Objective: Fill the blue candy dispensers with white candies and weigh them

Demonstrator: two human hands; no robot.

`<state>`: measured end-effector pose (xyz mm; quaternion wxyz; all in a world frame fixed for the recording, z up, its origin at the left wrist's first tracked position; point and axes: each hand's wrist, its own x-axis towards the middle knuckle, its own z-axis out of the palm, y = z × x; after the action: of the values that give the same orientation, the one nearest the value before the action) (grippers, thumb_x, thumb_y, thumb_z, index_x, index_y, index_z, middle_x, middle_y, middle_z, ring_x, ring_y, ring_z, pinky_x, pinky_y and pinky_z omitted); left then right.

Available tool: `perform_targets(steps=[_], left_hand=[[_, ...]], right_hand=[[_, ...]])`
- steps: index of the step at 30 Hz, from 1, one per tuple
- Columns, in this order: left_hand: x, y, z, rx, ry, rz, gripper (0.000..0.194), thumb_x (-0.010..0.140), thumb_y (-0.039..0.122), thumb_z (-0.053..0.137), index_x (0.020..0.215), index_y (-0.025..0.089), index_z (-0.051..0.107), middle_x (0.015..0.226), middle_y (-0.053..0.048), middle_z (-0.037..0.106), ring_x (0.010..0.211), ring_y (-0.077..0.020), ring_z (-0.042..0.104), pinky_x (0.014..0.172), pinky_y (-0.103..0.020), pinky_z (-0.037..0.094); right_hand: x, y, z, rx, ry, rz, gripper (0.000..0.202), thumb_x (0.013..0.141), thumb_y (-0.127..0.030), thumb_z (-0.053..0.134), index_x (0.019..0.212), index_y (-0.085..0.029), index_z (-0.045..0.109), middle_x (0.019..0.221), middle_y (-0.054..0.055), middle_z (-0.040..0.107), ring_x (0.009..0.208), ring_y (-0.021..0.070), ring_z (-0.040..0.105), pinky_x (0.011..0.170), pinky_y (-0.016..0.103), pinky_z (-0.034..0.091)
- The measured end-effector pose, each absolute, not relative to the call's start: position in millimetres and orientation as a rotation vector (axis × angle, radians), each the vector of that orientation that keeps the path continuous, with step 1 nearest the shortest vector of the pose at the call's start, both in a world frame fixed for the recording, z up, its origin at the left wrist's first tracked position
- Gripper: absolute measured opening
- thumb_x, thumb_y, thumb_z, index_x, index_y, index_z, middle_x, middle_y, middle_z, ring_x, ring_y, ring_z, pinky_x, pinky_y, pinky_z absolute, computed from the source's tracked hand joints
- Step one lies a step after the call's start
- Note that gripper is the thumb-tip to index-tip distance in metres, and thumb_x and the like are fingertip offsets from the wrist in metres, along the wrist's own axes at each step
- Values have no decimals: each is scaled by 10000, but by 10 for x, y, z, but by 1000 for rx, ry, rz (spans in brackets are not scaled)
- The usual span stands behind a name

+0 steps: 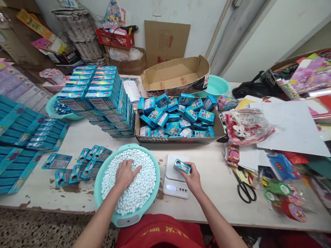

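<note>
My left hand [126, 175] lies on the white candies [139, 193] that fill a turquoise basin [97, 182]; its fingers are spread and partly sunk among the pieces. My right hand [192, 177] grips a small blue box [182, 166] by its right end, over the plate of a white scale [176, 179] with a lit display. Several flat blue packs [57, 161] lie left of the basin. Behind the scale, a cardboard tray [178, 140] holds many blue boxes [172, 128], jumbled together.
Stacked blue cartons [103, 100] stand behind the basin, with more at the far left. An open cardboard box [176, 74] is behind the tray. Black scissors [244, 188], a plastic bag [248, 127], tape rolls and papers clutter the right side.
</note>
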<state>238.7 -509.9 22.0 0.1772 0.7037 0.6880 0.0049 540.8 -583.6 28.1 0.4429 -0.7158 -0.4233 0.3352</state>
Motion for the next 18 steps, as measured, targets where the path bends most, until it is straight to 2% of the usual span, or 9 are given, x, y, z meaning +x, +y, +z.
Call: perform_targets(steps=[3,5,8,12,15,18], left_hand=[[2432,-5088,260,1950,1958,-83,528,829,553,402,1153,154,519,1135,-152,522,1074,-314,491,867,-410,397],[2453,-5076,283,1882,1972,-127,514,836,547,377,1144,154,500,1137,-151,518,1070,-313,502,831,-399,409],[2491,-5052,304,1817,1966,-212,478,823,515,390,1117,152,488,1124,-154,530,1048,-316,527,814,-393,412],[2554,-5032,297,1735,1963,-279,451,803,441,415,1143,152,478,1143,-169,543,1027,-324,551,804,-396,414],[2571,-5012,279,1701,1992,-285,440,785,390,430,1152,155,494,1165,-179,552,1015,-341,562,789,-405,417],[2525,-4975,251,1677,1984,-225,432,754,349,473,1145,171,522,1149,-160,587,1008,-336,572,780,-383,420]], right_hand=[[5492,-5612,477,-1730,-1184,580,488,662,-419,717,1049,-194,522,1162,124,577,1090,279,537,926,438,415],[5577,-5227,694,-1651,-1274,435,482,726,-398,676,1125,-189,503,1182,122,559,1132,257,509,972,421,384],[5698,-4364,876,-1648,-1435,533,376,718,-393,685,998,-166,578,1090,108,600,1089,250,523,966,398,370],[5709,-3413,660,-1736,-1487,819,363,659,-379,715,843,-90,597,1037,102,613,1061,203,522,953,378,341],[5659,-3205,442,-1805,-1433,915,304,611,-341,730,681,-93,568,1005,86,619,1045,148,513,968,343,306],[5699,-3265,436,-1819,-1363,949,301,531,-279,770,591,-118,522,976,69,637,1031,129,500,969,325,296]])
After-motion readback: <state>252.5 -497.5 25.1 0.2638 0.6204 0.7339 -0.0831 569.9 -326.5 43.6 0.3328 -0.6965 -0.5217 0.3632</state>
